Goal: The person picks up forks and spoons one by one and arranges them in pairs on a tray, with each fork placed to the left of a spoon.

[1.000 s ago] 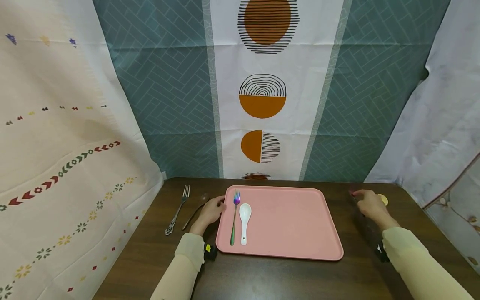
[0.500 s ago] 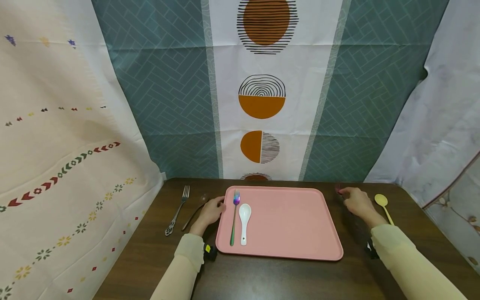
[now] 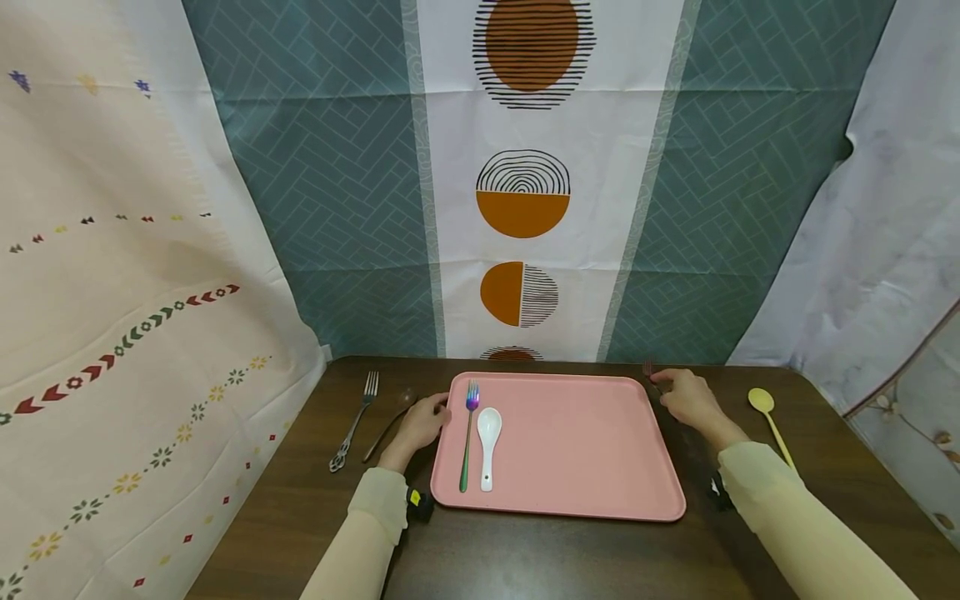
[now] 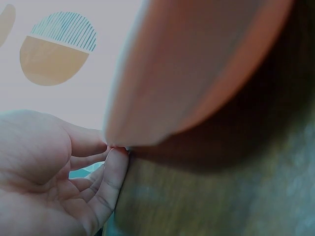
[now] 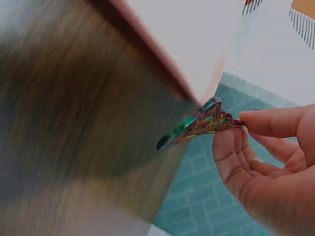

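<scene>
My left hand [image 3: 422, 422] pinches the left rim of a pink tray [image 3: 585, 450], which lies on the dark wooden table. In the left wrist view the thumb and fingers meet at the tray edge. My right hand [image 3: 692, 402] holds a fork [image 5: 199, 122] with an ornate, iridescent handle, pinched between thumb and fingers. Its reddish tines show just beyond the hand in the head view, near the tray's right far corner. On the tray's left side lie a rainbow-coloured fork [image 3: 468, 437] with a green handle and a white spoon [image 3: 488, 446].
Left of the tray, a silver fork [image 3: 354, 421] with a decorated handle lies beside a dark spoon [image 3: 390, 427]. A yellow spoon [image 3: 772, 423] lies on the table to the right of my right hand. A patterned curtain [image 3: 360, 208] hangs behind the table [image 3: 570, 558].
My right hand has moved left toward the tray with the fork, uncovering the yellow spoon. My left hand has stayed at the tray's rim.
</scene>
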`<action>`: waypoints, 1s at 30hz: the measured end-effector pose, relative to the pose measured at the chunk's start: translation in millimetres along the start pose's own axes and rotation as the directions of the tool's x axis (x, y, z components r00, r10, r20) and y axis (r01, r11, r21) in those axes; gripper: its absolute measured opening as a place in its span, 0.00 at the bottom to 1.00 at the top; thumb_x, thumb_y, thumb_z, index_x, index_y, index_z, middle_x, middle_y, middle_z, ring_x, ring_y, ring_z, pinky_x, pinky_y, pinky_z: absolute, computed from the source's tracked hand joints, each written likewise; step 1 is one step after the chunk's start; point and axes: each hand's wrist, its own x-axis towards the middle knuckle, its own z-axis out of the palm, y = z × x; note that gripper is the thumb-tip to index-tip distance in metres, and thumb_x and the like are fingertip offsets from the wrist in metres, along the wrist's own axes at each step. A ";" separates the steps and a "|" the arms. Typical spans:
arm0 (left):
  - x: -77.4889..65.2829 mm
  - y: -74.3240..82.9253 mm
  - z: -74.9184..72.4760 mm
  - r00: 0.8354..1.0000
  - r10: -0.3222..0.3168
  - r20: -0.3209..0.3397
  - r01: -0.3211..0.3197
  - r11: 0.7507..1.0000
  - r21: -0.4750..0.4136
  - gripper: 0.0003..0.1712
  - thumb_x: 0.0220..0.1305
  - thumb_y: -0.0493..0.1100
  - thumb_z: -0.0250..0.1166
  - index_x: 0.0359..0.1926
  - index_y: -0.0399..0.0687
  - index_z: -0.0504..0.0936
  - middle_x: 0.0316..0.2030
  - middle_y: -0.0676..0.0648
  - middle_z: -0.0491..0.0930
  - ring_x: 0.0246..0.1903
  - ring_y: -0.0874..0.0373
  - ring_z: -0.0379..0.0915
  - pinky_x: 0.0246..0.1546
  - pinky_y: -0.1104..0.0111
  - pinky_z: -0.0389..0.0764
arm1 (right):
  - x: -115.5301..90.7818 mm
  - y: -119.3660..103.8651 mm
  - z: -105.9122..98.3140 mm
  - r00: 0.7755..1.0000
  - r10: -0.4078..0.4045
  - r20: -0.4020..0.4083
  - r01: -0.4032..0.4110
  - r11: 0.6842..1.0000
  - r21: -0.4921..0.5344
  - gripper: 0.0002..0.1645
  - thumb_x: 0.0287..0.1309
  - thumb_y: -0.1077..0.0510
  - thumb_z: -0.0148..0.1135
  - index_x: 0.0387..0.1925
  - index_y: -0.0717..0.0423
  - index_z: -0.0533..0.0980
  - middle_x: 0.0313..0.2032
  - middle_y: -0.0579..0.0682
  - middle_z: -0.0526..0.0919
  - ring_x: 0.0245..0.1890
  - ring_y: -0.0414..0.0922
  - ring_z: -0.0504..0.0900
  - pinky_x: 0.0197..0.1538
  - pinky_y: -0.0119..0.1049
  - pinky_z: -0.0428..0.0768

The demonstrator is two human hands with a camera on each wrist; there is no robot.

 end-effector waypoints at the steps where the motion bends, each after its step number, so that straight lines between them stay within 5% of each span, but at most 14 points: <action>1: 0.1 -0.2 -0.1 1.000 -0.002 0.001 0.002 1.000 0.000 0.25 0.77 0.38 0.57 0.71 0.35 0.73 0.39 0.43 0.79 0.35 0.54 0.75 0.38 0.62 0.77 | 0.9 -2.1 2.0 1.000 -0.001 0.000 0.001 1.000 0.005 0.28 0.59 0.70 0.56 0.62 0.73 0.75 0.38 0.63 0.86 0.17 0.43 0.74 0.23 0.39 0.72; 11: 0.4 -1.3 -0.2 1.000 -0.008 0.004 0.008 1.000 -0.001 0.25 0.77 0.39 0.57 0.71 0.35 0.73 0.38 0.44 0.79 0.34 0.54 0.74 0.37 0.62 0.77 | 6.8 -26.1 19.3 0.999 -0.035 0.018 0.036 0.999 -0.011 0.29 0.56 0.71 0.53 0.61 0.72 0.76 0.49 0.70 0.83 0.31 0.49 0.79 0.30 0.39 0.73; 23: -2.3 1.9 -1.9 1.000 0.001 -0.004 -0.001 1.000 0.004 0.25 0.77 0.38 0.56 0.71 0.34 0.73 0.39 0.43 0.79 0.34 0.54 0.74 0.36 0.62 0.77 | 9.7 -47.3 38.2 0.997 -0.024 0.072 0.019 0.997 0.079 0.30 0.58 0.74 0.51 0.64 0.71 0.75 0.47 0.70 0.83 0.21 0.42 0.74 0.23 0.34 0.64; 30: -0.9 1.0 -0.3 1.000 -0.005 -0.005 0.005 1.000 0.005 0.26 0.77 0.39 0.56 0.71 0.35 0.73 0.40 0.43 0.80 0.35 0.54 0.75 0.39 0.62 0.78 | 9.1 -59.6 48.7 0.997 -0.015 0.081 0.008 0.996 0.084 0.30 0.57 0.74 0.52 0.63 0.70 0.76 0.46 0.67 0.84 0.31 0.47 0.79 0.25 0.35 0.70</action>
